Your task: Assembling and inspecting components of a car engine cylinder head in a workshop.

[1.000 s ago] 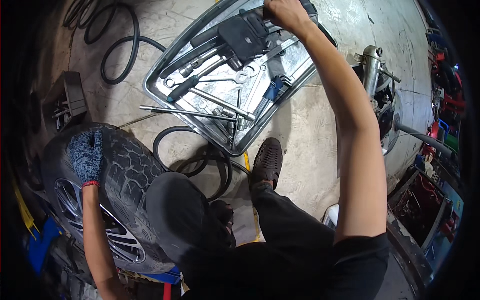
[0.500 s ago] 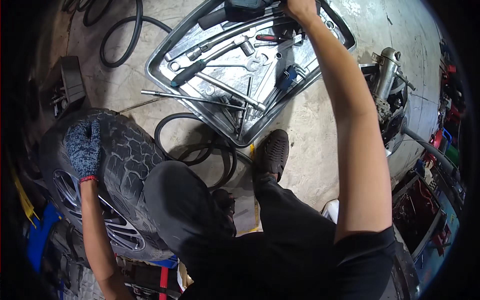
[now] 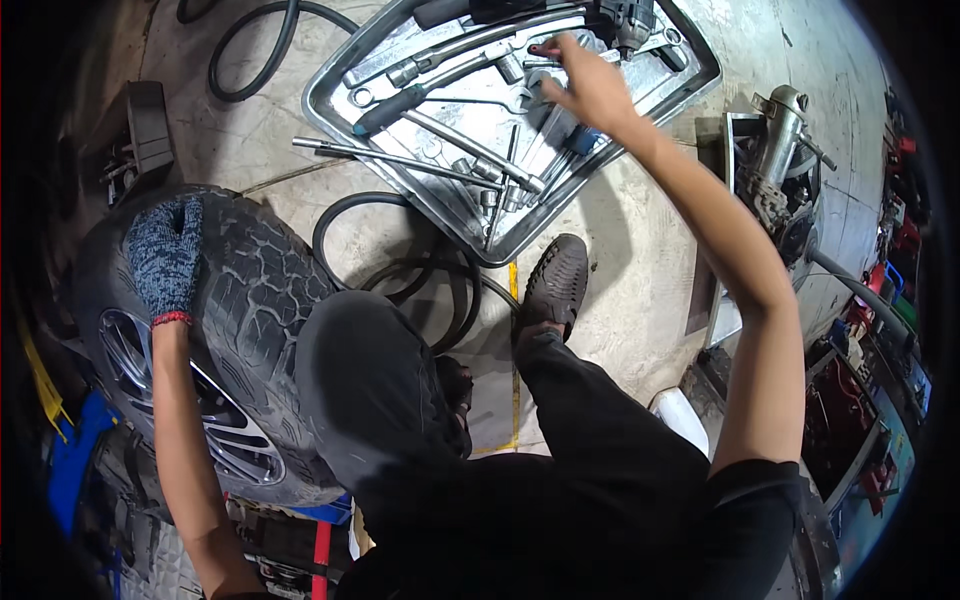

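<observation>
The metal tray (image 3: pixel 690 75) sits on the concrete floor ahead of the crouching person, crowded with wrenches, sockets and a long ratchet handle (image 3: pixel 410 158) that pokes over its near-left rim. The right hand (image 3: pixel 590 85) hovers over the tray's middle, fingers spread loosely above the tools, its grip wide and closed on nothing I can make out. The left hand (image 3: pixel 165 255), in a blue knit glove, lies flat and open on the tread of a tyre (image 3: pixel 255 300) standing at the person's left knee. A black hose (image 3: pixel 400 275) loops on the floor between tyre and tray. One woven shoe (image 3: pixel 555 285) is planted just beside the tray's near corner.
</observation>
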Available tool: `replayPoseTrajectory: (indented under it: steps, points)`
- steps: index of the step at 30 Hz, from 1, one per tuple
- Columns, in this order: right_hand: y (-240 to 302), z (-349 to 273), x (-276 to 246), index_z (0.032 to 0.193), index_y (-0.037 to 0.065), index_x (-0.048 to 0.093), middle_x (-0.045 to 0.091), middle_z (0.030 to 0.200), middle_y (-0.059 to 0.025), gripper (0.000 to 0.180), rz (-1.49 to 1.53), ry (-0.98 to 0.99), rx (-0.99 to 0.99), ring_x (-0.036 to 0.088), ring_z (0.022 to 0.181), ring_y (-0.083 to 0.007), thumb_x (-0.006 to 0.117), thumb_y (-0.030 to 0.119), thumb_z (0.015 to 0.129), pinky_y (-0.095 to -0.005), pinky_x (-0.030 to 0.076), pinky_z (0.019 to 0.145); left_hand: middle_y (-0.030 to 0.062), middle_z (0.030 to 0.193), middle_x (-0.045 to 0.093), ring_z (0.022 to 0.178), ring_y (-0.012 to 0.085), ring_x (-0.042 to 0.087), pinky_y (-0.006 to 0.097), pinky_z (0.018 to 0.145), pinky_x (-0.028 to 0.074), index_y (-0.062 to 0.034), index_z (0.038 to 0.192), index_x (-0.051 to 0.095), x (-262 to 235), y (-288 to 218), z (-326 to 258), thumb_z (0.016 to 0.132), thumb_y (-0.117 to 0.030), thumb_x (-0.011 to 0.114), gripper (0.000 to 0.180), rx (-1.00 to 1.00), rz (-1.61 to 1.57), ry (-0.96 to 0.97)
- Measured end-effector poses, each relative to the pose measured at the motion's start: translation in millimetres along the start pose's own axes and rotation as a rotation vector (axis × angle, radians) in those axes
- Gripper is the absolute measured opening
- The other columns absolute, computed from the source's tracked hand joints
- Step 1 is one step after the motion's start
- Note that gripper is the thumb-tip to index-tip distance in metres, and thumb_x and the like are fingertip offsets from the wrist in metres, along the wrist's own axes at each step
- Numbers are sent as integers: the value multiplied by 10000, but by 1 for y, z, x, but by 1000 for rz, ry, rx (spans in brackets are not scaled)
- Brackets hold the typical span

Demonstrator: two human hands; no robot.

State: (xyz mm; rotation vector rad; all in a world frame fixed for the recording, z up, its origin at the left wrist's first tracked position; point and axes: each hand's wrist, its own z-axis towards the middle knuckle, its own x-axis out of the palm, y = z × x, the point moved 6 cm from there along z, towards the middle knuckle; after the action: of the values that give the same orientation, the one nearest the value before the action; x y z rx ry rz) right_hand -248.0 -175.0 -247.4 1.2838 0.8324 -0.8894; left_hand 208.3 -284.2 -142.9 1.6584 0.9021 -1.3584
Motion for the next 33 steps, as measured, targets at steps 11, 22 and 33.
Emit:
replayPoseTrajectory:
  steps: [11,22,33]
  points:
    - [96,-97,67,1133,141,554,613,725,-131,376,58,795,-312,616,724,-325,595,211,765,-429,485,639,173,919,637,899,341,575,426,836,430,-45,905,670,6,-1,0,845,-364,536,351,8,30,7]
    - [83,-77,49,1070,140,577,616,724,-138,286,121,576,-120,601,701,-336,552,239,802,-432,471,631,168,957,631,922,342,567,426,852,420,-49,934,663,3,3,-1,864,-397,496,392,-42,86,73]
    - [89,-26,104,943,142,595,643,776,-74,192,0,625,-116,624,784,-278,647,162,759,-368,485,659,185,914,628,889,346,576,437,832,425,-38,894,667,-5,0,-3,872,-411,478,419,-7,26,6]
